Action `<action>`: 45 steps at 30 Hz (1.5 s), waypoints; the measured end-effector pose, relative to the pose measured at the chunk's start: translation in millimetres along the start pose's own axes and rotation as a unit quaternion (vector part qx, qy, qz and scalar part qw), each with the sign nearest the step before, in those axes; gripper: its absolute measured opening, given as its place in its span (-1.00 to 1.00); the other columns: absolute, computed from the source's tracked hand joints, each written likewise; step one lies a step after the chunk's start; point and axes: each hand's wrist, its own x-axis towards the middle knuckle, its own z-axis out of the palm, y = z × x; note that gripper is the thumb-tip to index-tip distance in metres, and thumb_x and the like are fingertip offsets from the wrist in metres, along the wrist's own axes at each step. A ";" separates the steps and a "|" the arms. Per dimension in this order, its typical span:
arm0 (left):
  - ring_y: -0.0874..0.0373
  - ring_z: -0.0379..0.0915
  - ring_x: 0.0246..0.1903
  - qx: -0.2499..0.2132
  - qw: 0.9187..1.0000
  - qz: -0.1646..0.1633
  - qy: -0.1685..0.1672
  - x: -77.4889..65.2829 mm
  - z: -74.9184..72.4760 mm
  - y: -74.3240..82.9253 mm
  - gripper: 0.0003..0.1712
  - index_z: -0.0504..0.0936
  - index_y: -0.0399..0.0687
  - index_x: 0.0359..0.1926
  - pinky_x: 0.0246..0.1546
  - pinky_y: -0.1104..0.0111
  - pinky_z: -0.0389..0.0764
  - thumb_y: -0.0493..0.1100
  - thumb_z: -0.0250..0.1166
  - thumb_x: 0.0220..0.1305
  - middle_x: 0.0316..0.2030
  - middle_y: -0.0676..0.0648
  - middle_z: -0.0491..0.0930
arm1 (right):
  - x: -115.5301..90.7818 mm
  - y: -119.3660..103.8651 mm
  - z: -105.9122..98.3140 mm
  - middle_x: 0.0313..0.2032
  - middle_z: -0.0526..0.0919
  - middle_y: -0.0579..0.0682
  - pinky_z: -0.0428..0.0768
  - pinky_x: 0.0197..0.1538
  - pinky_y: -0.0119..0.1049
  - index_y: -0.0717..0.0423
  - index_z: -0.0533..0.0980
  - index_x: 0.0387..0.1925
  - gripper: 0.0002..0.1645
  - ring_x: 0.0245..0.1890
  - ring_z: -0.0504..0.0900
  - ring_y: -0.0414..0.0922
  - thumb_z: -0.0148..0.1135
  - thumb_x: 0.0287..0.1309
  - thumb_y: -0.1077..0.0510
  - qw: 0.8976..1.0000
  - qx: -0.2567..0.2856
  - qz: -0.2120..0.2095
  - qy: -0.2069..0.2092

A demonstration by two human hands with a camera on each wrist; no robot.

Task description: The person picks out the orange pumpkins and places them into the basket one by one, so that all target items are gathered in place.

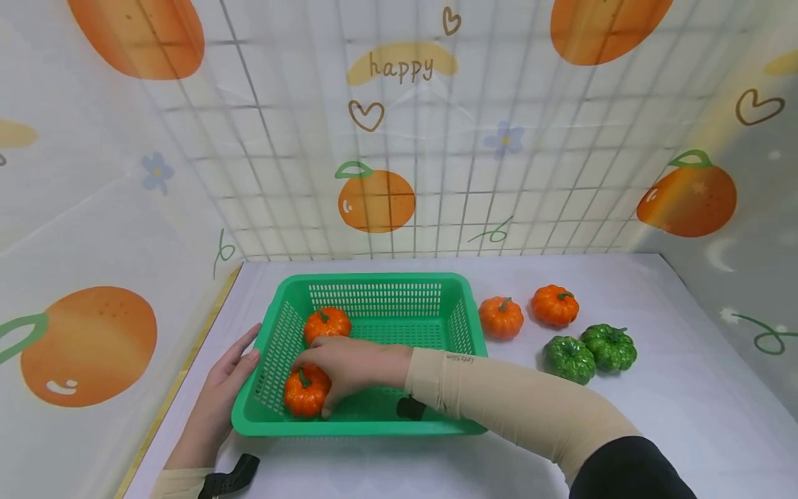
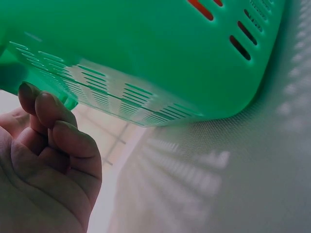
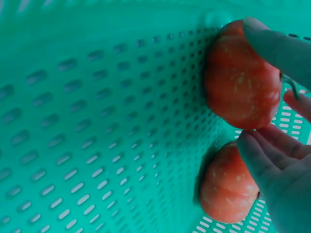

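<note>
My right hand [image 1: 349, 364] reaches into the green plastic basket [image 1: 374, 278] and grips a small orange pumpkin [image 1: 307, 395] at the front left corner. In the right wrist view, the thumb and fingertips lie on opposite sides of this pumpkin [image 3: 243, 77]. A second orange pumpkin [image 1: 327, 324] sits just behind it in the basket, also seen below the held one [image 3: 228, 187]. Outside, my left hand [image 1: 221, 388] touches the basket's left rim with loosely bent fingers. Seen from the left wrist, those fingers [image 2: 77, 141] lie close beside the slotted basket wall [image 2: 146, 58].
Right of the basket on the white table [image 1: 661, 416] are two more orange pumpkins, one near the rim [image 1: 501, 318] and one farther right [image 1: 555, 305]. Two green pumpkins, one on the left [image 1: 569, 360] and one on the right [image 1: 609, 348], sit together in front of them.
</note>
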 end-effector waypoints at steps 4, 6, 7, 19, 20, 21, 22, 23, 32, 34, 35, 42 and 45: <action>0.23 0.52 0.08 0.009 1.000 0.001 0.002 1.6 1.2 0.0 -0.37 0.10 0.23 0.55 -0.09 0.22 0.64 0.08 -0.01 0.55 0.44 -0.28 0.14 | -4.1 1.3 -2.3 0.19 0.46 -0.24 0.44 0.09 -0.45 -0.23 0.40 0.32 -0.04 0.07 0.39 -0.30 0.64 -0.17 -0.10 1.000 0.008 -0.002 0.008; 0.24 0.52 0.08 0.013 1.000 0.003 0.003 2.2 1.4 0.2 -0.37 0.11 0.24 0.55 -0.10 0.22 0.64 0.08 -0.01 0.55 0.44 -0.26 0.14 | -5.2 2.7 -3.8 0.20 0.45 -0.25 0.43 0.11 -0.46 -0.21 0.40 0.33 -0.04 0.09 0.39 -0.30 0.64 -0.15 -0.10 1.000 0.012 -0.004 0.011; 0.23 0.52 0.08 0.014 1.000 0.004 0.003 2.3 1.5 0.5 -0.37 0.11 0.24 0.55 -0.10 0.21 0.64 0.08 -0.01 0.55 0.44 -0.27 0.15 | -5.6 3.6 -4.7 0.22 0.44 -0.25 0.42 0.13 -0.46 -0.21 0.39 0.34 -0.04 0.10 0.39 -0.30 0.63 -0.14 -0.11 1.000 0.012 -0.005 0.013; 0.25 0.54 0.06 0.018 1.000 0.006 0.002 1.7 -1.2 1.8 -0.36 0.09 0.22 0.55 -0.12 0.21 0.65 0.08 -0.01 0.55 0.43 -0.31 0.16 | -20.8 3.0 -23.6 0.29 0.40 -0.25 0.36 0.23 -0.44 -0.16 0.36 0.39 -0.01 0.23 0.34 -0.28 0.58 -0.09 -0.16 0.999 0.030 -0.011 0.038; 0.26 0.54 0.06 0.017 1.000 0.007 0.002 1.7 -1.2 1.7 -0.36 0.09 0.22 0.55 -0.12 0.21 0.65 0.08 -0.01 0.55 0.43 -0.31 0.16 | -22.7 3.1 -25.1 0.29 0.40 -0.27 0.37 0.22 -0.45 -0.16 0.35 0.39 -0.02 0.22 0.35 -0.30 0.57 -0.08 -0.17 0.999 0.033 -0.014 0.040; 0.26 0.54 0.07 0.016 1.000 0.007 0.002 1.7 -1.1 1.5 -0.36 0.09 0.21 0.55 -0.12 0.22 0.65 0.08 -0.01 0.55 0.43 -0.31 0.16 | -24.5 3.2 -26.5 0.29 0.39 -0.28 0.37 0.21 -0.47 -0.16 0.35 0.39 -0.02 0.20 0.35 -0.31 0.57 -0.07 -0.17 0.998 0.036 -0.016 0.042; 0.25 0.54 0.06 0.016 1.000 0.007 0.002 1.8 -0.9 1.4 -0.36 0.09 0.21 0.55 -0.12 0.22 0.65 0.08 -0.01 0.55 0.43 -0.31 0.16 | -26.2 3.5 -27.9 0.29 0.39 -0.29 0.37 0.20 -0.47 -0.16 0.35 0.40 -0.02 0.20 0.35 -0.31 0.56 -0.06 -0.18 0.998 0.037 -0.019 0.044; 0.26 0.54 0.06 0.015 1.000 0.006 0.003 1.8 -0.8 1.3 -0.36 0.10 0.22 0.55 -0.12 0.23 0.65 0.08 -0.01 0.55 0.43 -0.31 0.16 | -27.6 3.8 -29.1 0.28 0.40 -0.28 0.37 0.20 -0.47 -0.15 0.35 0.40 -0.02 0.20 0.36 -0.30 0.56 -0.06 -0.18 0.998 0.039 -0.021 0.048; 0.31 0.50 0.08 0.023 1.000 0.001 0.010 2.7 2.1 1.3 -0.35 0.10 0.22 0.55 -0.10 0.30 0.63 0.10 0.00 0.54 0.46 -0.25 0.11 | -43.0 7.6 -38.6 0.33 0.36 -0.23 0.37 0.26 -0.35 -0.20 0.35 0.39 -0.02 0.27 0.34 -0.25 0.55 -0.07 -0.21 0.995 0.055 -0.012 0.085; 0.32 0.49 0.09 0.024 1.000 0.001 0.012 2.8 2.4 1.2 -0.36 0.11 0.22 0.55 -0.09 0.32 0.63 0.10 0.00 0.54 0.46 -0.24 0.11 | -47.4 8.4 -40.6 0.34 0.35 -0.22 0.37 0.26 -0.34 -0.21 0.35 0.39 -0.02 0.28 0.33 -0.24 0.55 -0.07 -0.23 0.994 0.061 -0.009 0.095; 0.32 0.48 0.09 0.024 1.000 0.002 0.012 2.8 2.5 1.1 -0.36 0.11 0.22 0.55 -0.09 0.32 0.62 0.10 0.00 0.54 0.47 -0.24 0.11 | -49.7 8.7 -41.8 0.34 0.35 -0.22 0.37 0.27 -0.34 -0.21 0.35 0.39 -0.02 0.28 0.33 -0.24 0.55 -0.08 -0.24 0.993 0.064 -0.009 0.101; 0.32 0.48 0.09 0.016 1.000 0.004 0.014 1.8 2.1 0.0 -0.35 0.11 0.19 0.55 -0.09 0.35 0.62 0.09 0.01 0.54 0.47 -0.23 0.09 | -66.4 12.1 -53.5 0.28 0.42 -0.24 0.39 0.23 -0.36 -0.19 0.36 0.38 -0.02 0.22 0.40 -0.22 0.57 -0.09 -0.21 0.987 0.082 -0.011 0.141; 0.31 0.49 0.09 0.013 1.000 0.007 0.012 1.7 2.1 -0.4 -0.35 0.11 0.18 0.55 -0.08 0.35 0.61 0.08 0.01 0.54 0.47 -0.23 0.10 | -74.7 15.4 -57.9 0.27 0.41 -0.28 0.44 0.18 -0.36 -0.25 0.35 0.38 -0.02 0.17 0.42 -0.24 0.57 -0.09 -0.20 0.981 0.109 -0.007 0.157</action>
